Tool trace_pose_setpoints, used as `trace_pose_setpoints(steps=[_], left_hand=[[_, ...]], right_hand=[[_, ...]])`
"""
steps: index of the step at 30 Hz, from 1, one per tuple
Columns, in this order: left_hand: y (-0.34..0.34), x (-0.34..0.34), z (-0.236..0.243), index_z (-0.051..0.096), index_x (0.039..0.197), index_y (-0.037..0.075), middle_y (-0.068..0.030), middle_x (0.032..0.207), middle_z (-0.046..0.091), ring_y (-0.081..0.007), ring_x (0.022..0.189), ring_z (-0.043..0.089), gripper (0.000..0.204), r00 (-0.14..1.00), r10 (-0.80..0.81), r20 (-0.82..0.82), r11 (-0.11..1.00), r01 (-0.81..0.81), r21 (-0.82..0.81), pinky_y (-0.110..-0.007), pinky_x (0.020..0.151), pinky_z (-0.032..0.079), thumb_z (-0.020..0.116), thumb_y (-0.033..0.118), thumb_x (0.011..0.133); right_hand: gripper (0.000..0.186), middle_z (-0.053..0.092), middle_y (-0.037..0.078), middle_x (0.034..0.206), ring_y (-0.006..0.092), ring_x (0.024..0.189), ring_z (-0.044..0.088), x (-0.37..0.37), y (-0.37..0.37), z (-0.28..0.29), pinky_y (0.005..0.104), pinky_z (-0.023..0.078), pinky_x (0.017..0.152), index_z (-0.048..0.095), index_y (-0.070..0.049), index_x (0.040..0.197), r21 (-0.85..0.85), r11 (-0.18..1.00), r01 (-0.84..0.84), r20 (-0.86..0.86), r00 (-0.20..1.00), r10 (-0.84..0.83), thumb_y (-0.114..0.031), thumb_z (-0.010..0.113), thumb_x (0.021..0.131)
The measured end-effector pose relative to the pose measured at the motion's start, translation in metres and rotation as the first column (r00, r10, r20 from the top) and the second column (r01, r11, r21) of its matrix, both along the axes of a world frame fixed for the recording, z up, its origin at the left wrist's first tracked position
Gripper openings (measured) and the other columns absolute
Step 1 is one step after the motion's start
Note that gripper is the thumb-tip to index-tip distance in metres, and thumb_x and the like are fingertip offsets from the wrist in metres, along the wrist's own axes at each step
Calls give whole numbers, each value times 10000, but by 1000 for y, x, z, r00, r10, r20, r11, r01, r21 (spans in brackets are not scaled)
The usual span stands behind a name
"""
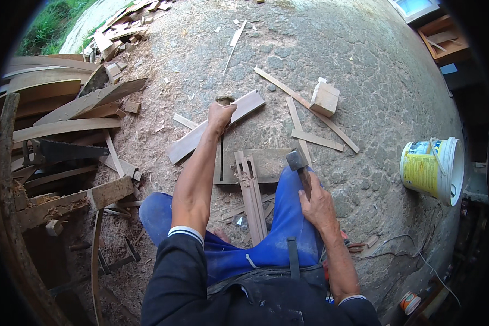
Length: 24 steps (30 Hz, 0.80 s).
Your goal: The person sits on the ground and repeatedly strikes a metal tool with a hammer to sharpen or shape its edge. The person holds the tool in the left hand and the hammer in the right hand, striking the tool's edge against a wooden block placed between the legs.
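Note:
My left hand (220,118) is closed around an upright chisel (224,100) with a frayed, flattened handle top; a dark narrow bar below the hand looks like its blade. My right hand (316,205) grips a hammer (296,160) by its wooden handle, the metal head above my right knee. Between my legs, a slotted wooden piece (250,187) leans with its far end on a flat wooden block (274,167). A pale plank (193,142) lies on the ground, passing slantwise beyond my left hand.
At left, curved boards (54,79) are stacked with a handsaw (65,151). Thin strips (304,126) and a small wood block (325,98) lie ahead to the right. A white and yellow bucket (426,167) lies at far right, near a cable (426,263). Shavings cover the ground.

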<state>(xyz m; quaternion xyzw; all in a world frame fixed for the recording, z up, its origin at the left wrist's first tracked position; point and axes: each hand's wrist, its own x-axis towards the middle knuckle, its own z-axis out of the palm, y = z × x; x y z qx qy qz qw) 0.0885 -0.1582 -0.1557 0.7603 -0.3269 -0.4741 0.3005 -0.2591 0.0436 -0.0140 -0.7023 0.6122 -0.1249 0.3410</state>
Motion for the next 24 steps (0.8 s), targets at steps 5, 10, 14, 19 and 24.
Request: trace_pose_setpoints(steps=[5, 10, 14, 19, 24], left_hand=[[85, -1, 63, 559, 1203, 37, -193, 1011, 663, -376, 917, 694, 806, 714, -306, 630, 646, 642, -414, -467, 759, 569, 908, 555, 695], [167, -28, 117, 468, 1282, 117, -179, 1137, 552, -394, 1014, 672, 785, 200, -787, 583, 351, 923, 158, -518, 806, 559, 865, 523, 740], [122, 6, 131, 500, 1155, 58, -208, 1131, 582, -424, 1001, 657, 489, 630, -292, 719, 916, 401, 21, -518, 823, 544, 778, 346, 874], [122, 19, 174, 534, 1227, 7, -160, 1107, 595, -298, 997, 647, 419, 901, 147, 409, 779, 150, -609, -412, 890, 524, 719, 103, 864], [166, -59, 182, 572, 1188, 71, 9, 988, 659, -50, 872, 626, 400, 968, 10, -249, 525, -217, -823, -223, 782, 542, 796, 1, 865]], right_hand=[[554, 671, 328, 1152, 530, 1047, 653, -1, -13, 0, 563, 540, 885, 402, -51, 1444, 93, 995, -38, 30, 999, 36, -131, 614, 939], [501, 668, 329, 1154, 536, 1060, 647, -7, -17, -4, 572, 532, 900, 431, -61, 1390, 94, 995, -23, 62, 998, 18, -144, 621, 934], [583, 669, 333, 1164, 538, 1062, 648, -10, -15, -7, 569, 530, 918, 397, -36, 1440, 91, 994, -55, 56, 997, 50, -158, 636, 922], [595, 680, 342, 1123, 542, 1048, 653, -10, -14, -6, 572, 529, 922, 402, -49, 1443, 62, 997, -56, -18, 998, 57, -167, 648, 914], [577, 678, 358, 1091, 549, 1039, 652, -8, -15, -3, 585, 525, 911, 416, -83, 1427, 60, 995, -80, -51, 995, 83, -187, 651, 911]])
